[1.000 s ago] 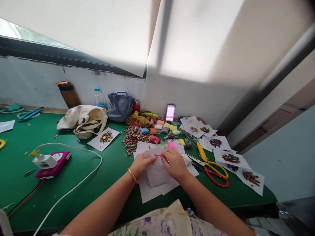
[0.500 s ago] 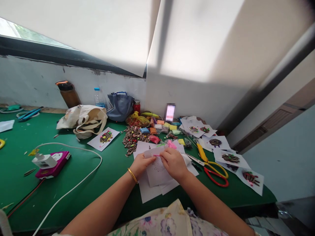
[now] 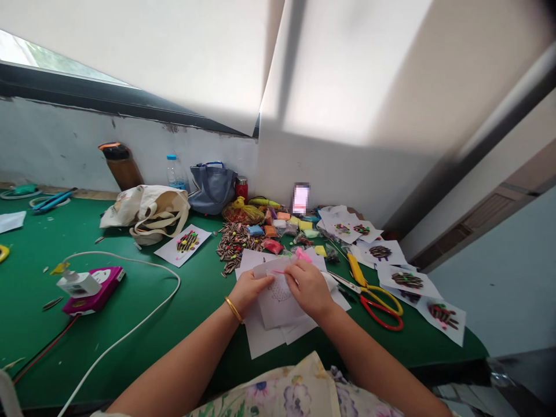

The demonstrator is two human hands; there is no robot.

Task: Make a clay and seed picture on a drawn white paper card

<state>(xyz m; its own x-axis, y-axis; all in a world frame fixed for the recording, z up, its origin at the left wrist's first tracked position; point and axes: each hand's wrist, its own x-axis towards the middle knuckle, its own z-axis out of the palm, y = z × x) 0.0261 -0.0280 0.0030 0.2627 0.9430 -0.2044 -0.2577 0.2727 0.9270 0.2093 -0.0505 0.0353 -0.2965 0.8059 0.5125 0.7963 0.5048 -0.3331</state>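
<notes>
My left hand (image 3: 251, 290), with a gold bangle on the wrist, pinches the left edge of a white paper sheet (image 3: 278, 304) that bears a drawn outline. My right hand (image 3: 309, 286) is closed on a thin pink stick (image 3: 278, 271) whose tip rests on the top of that sheet. The sheet lies on a small pile of white papers (image 3: 260, 339) on the green table (image 3: 130, 307). A pink clay lump (image 3: 303, 255) sits just beyond my right hand.
Sunflower seeds (image 3: 232, 243) are heaped behind the papers, beside coloured clay packs (image 3: 282, 223). Yellow and red scissors (image 3: 373, 292) lie to the right, near finished seed pictures (image 3: 408, 281). Bags (image 3: 150, 211), bottles, a magenta device (image 3: 93, 289) and a white cable (image 3: 143, 313) fill the left side.
My hands and the pink stick have shifted only slightly over the sheet; everything else on the table is as before.
</notes>
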